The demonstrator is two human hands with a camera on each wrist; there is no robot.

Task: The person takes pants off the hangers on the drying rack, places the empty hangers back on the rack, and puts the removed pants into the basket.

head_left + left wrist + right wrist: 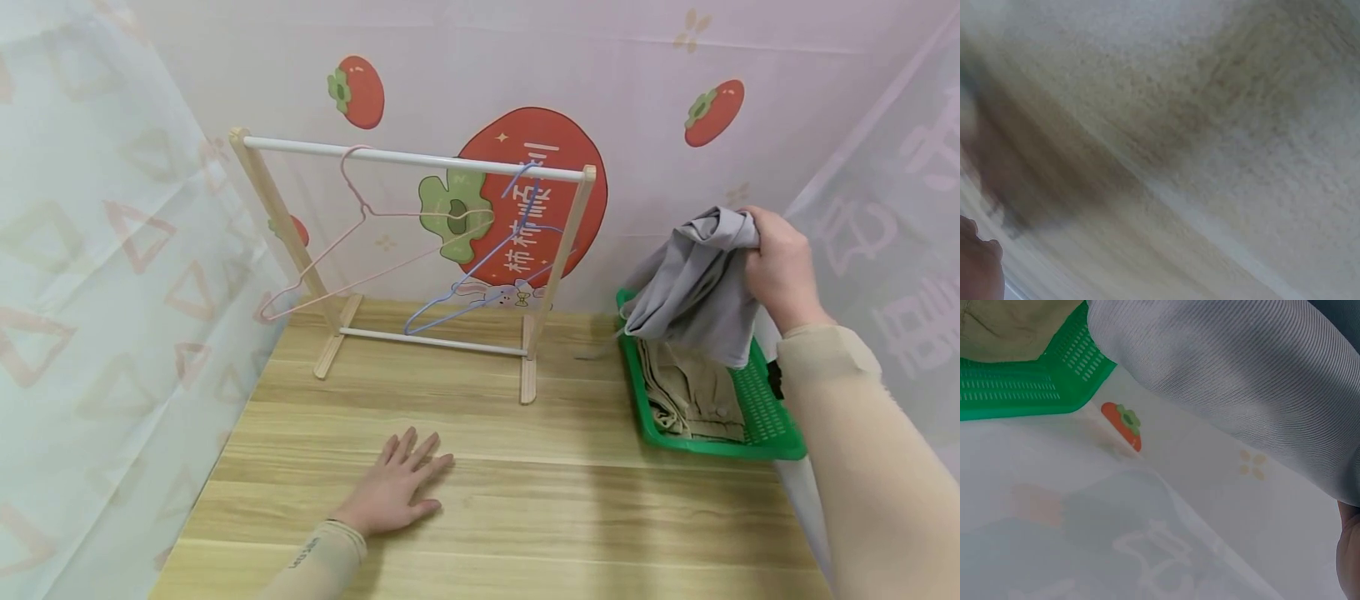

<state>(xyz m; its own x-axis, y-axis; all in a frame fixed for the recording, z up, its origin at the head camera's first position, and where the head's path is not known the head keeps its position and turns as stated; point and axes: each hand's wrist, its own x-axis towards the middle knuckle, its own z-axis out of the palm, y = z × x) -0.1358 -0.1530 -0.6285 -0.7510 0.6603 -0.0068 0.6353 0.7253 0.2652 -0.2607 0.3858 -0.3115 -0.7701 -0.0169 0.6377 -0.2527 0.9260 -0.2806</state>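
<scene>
My right hand (pixel 783 267) grips a bunched grey garment (pixel 697 275) by its top edge, holding it above the green basket (pixel 716 450). In the right wrist view the grey ribbed cloth (pixel 1229 375) fills the upper right, and only a bit of the hand shows at the edge. Folded khaki clothing (pixel 697 387) lies in the basket below. My left hand (pixel 393 492) rests palm down over the wooden table (pixel 510 500), fingers spread, holding nothing. The left wrist view is mostly blurred wood grain, with a little of the hand (pixel 979 265) at lower left.
A wood-and-white clothes rack (pixel 420 158) stands at the back of the table. From its bar hang a pink hanger (pixel 322 250) and a blue hanger (pixel 480 271), both bare. Printed cloth (pixel 637 75) with persimmons forms the walls behind and at the sides.
</scene>
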